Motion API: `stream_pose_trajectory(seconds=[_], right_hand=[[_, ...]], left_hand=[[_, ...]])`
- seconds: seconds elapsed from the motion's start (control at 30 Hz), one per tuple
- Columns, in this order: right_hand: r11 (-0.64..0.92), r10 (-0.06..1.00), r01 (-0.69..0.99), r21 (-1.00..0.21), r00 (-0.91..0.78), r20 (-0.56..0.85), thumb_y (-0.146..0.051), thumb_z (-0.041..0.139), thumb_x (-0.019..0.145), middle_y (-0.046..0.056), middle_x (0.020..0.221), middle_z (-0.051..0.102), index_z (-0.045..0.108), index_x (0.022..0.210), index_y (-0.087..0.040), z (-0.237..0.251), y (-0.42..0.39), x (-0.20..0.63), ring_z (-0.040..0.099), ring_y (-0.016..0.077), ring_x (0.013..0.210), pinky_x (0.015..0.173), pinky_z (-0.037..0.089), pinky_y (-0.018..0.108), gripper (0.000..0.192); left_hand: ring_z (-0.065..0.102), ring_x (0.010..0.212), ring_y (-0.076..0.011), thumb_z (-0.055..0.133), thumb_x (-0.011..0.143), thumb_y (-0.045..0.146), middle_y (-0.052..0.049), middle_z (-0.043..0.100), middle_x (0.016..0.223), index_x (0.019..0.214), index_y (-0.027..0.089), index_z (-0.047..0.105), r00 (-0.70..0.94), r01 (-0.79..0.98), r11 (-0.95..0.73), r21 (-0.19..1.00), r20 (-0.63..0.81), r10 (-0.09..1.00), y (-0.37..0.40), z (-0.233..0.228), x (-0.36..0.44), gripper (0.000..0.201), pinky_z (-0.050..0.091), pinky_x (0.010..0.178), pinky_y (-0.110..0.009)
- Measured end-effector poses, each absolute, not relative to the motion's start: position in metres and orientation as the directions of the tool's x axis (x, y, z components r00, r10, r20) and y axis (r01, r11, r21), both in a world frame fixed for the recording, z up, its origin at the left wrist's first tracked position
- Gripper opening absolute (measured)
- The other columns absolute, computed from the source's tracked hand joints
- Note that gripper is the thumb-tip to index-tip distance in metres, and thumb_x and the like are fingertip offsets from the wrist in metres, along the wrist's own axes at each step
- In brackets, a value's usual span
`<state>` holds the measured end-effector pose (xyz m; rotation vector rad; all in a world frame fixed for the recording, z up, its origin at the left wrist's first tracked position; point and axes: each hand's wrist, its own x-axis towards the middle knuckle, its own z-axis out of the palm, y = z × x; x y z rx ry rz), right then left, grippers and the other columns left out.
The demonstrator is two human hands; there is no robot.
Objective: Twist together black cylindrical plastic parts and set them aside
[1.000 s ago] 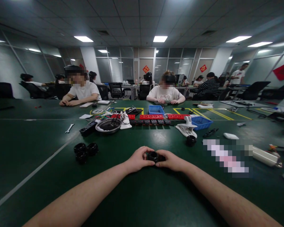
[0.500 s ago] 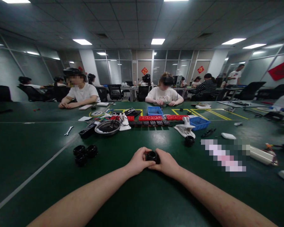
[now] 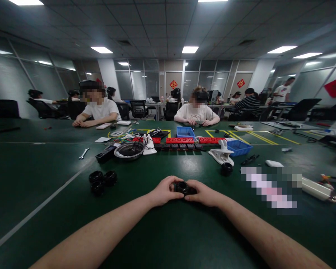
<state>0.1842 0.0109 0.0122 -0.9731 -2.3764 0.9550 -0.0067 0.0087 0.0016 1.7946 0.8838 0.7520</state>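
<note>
Black and round, a small ring-shaped part [image 3: 182, 187] with a hollow centre sits between both hands, low over the near middle of the table [image 3: 44, 168]. The left hand [image 3: 164, 190] curls around its left side, fingers closed onto the rim; the right hand [image 3: 204, 193] closes on it from the right, thumb and fingers pinched against it. Whether the part rests on the table or is lifted just clear of it cannot be told.

Three more black rings [image 3: 102, 180] of the same squat, rubbery look lie bunched together to the left, well apart from the hands. Another single black ring [image 3: 226, 168] stands to the right, just in front of a white plastic clamp [image 3: 221, 153]. Farther back lie a shiny round metal dish [image 3: 129, 150], a row of red blocks [image 3: 180, 140], two blue plastic bins [image 3: 184, 131] and a small steel wrench [image 3: 83, 153].

The table is covered in a dark green matte mat, crossed by a pale line on the left and yellow tape lines farther back. Two people in white shirts [image 3: 196, 111] sit across it, forearms resting on the mat. Behind them run glass partitions, black office chairs, a panelled ceiling with bright rectangular lights and red paper decorations on the glass.
</note>
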Motion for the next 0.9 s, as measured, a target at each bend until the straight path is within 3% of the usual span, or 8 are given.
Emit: stream_pose_trajectory(seconds=[0.4, 0.53, 0.67, 0.77, 0.9], right_hand=[[0.401, 0.801, 0.496, -0.77, -0.597, 0.032, -0.025, 0.063, 0.063, -0.002, 0.071, 0.052, 0.054, 0.081, -0.014, 0.009, 0.01, 0.182, 0.047, 0.0124, 0.065, 0.056, 0.036, 0.021, 0.023], [0.387, 0.899, 0.699, -0.602, -0.431, 0.078, -0.033, 0.066, 0.057, -0.003, 0.064, 0.049, 0.048, 0.069, -0.016, 0.005, 0.004, 0.174, 0.044, 0.0109, 0.058, 0.048, 0.029, 0.02, 0.029], [0.307, 0.95, 0.873, -0.378, -0.259, 0.174, -0.038, 0.063, 0.059, 0.001, 0.07, 0.053, 0.047, 0.072, -0.017, 0.003, -0.005, 0.161, 0.047, 0.0138, 0.061, 0.05, 0.027, 0.022, 0.03], [0.351, 0.933, 0.883, -0.312, -0.302, 0.195, -0.045, 0.061, 0.061, 0.003, 0.073, 0.054, 0.05, 0.074, -0.017, 0.006, -0.008, 0.158, 0.05, 0.0167, 0.065, 0.055, 0.03, 0.025, 0.032], [0.509, 0.857, 0.728, -0.459, -0.475, 0.198, -0.046, 0.064, 0.058, 0.005, 0.087, 0.055, 0.052, 0.093, -0.018, 0.009, -0.002, 0.168, 0.05, 0.0193, 0.078, 0.065, 0.036, 0.027, 0.047]], left_hand=[[0.041, 0.054, -0.0065, 0.068, 0.058, 0.026, 0.001, 0.048, 0.075, 0.096, 0.014, 0.052, 0.485, 0.3, -0.328, 0.896, 0.153, 0.861, 0.006, 0.0, -0.003, 0.043, 0.032, 0.048, -0.017], [0.039, 0.054, -0.0067, 0.07, 0.055, 0.024, 0.001, 0.046, 0.076, 0.09, 0.014, 0.052, 0.349, 0.391, -0.309, 0.867, 0.171, 0.921, 0.0, -0.001, 0.005, 0.041, 0.032, 0.048, -0.018], [0.041, 0.059, -0.0092, 0.07, 0.055, 0.023, 0.0, 0.047, 0.08, 0.086, 0.015, 0.052, 0.225, 0.47, -0.316, 0.824, 0.234, 0.946, -0.003, -0.002, 0.01, 0.036, 0.033, 0.051, -0.02], [0.039, 0.056, -0.0079, 0.068, 0.057, 0.023, 0.0, 0.047, 0.082, 0.088, 0.015, 0.052, 0.262, 0.448, -0.329, 0.832, 0.23, 0.937, -0.001, -0.003, 0.008, 0.036, 0.033, 0.049, -0.019], [0.037, 0.052, -0.0057, 0.067, 0.06, 0.025, 0.001, 0.047, 0.079, 0.093, 0.015, 0.051, 0.415, 0.351, -0.342, 0.872, 0.182, 0.891, 0.005, -0.002, -0.001, 0.038, 0.032, 0.046, -0.017]])
